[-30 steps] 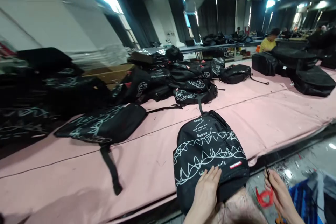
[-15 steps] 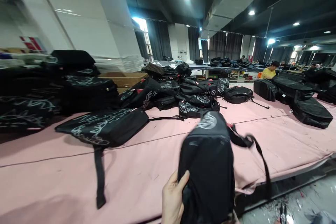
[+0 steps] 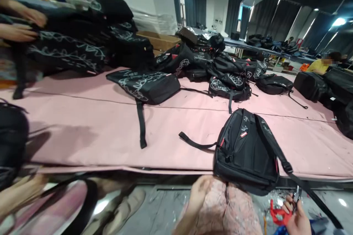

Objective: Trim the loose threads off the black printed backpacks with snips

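A black backpack (image 3: 245, 154) lies strap side up at the near edge of the pink-covered table (image 3: 171, 132), its straps spread to both sides. My left hand (image 3: 201, 189) is by its lower left corner; its fingers are blurred, and whether they touch the bag is unclear. To the right of the bag and below the table edge, my right hand (image 3: 296, 214) is closed around small metal thread snips (image 3: 296, 193), whose blades point up. One long strap (image 3: 314, 194) hangs past this hand.
Another scribble-patterned bag (image 3: 146, 84) lies mid-table, with a heap of black bags (image 3: 220, 66) behind. Someone's hands (image 3: 24, 24) work on a bag at far left. Nearer left, another person's arm (image 3: 24, 191) is beside a black bag (image 3: 11, 139). Red strips (image 3: 278, 213) show lower right.
The backpack, upright in my left hand before, now lies on the table with its straps up. My left hand has shifted down to its corner. The view has tipped down and left.
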`<control>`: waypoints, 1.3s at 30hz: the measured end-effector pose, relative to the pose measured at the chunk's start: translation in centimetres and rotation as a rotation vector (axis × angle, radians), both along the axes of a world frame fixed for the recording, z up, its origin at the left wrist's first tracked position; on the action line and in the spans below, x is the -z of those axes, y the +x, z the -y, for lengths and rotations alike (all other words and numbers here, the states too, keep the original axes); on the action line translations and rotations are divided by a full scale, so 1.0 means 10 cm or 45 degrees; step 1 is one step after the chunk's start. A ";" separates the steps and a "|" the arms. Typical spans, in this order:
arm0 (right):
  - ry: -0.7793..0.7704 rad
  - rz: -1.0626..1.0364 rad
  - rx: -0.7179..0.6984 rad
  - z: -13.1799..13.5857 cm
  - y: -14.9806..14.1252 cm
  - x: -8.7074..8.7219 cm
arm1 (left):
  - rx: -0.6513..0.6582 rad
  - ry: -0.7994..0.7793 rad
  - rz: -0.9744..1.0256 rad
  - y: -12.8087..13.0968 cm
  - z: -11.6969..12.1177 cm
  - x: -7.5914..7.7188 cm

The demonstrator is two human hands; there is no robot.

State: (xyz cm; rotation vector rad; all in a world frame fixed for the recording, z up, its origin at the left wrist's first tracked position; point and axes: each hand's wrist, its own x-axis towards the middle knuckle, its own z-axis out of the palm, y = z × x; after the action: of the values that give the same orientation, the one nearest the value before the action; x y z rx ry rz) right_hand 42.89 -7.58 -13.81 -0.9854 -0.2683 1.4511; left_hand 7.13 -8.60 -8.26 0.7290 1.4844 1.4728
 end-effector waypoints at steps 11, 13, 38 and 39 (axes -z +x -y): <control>-0.135 0.098 -0.208 0.31 -0.52 -0.31 | 0.574 0.418 -1.035 0.02 -0.88 -0.56; -0.133 0.179 -0.195 0.35 -0.65 -0.41 | 0.649 0.393 -1.240 0.07 -0.97 -0.58; 0.325 0.844 -0.863 -0.23 -1.98 -1.30 | 0.361 0.220 -0.449 0.10 0.10 -0.86; 0.347 0.870 -0.860 -0.24 -1.97 -1.33 | 0.363 0.261 -0.539 0.09 0.09 -0.89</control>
State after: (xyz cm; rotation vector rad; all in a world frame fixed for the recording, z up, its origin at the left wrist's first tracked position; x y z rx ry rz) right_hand 23.19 -5.16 -0.47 -1.1953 -1.3674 1.5537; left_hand 8.00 -9.47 0.63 1.3858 1.4669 1.3119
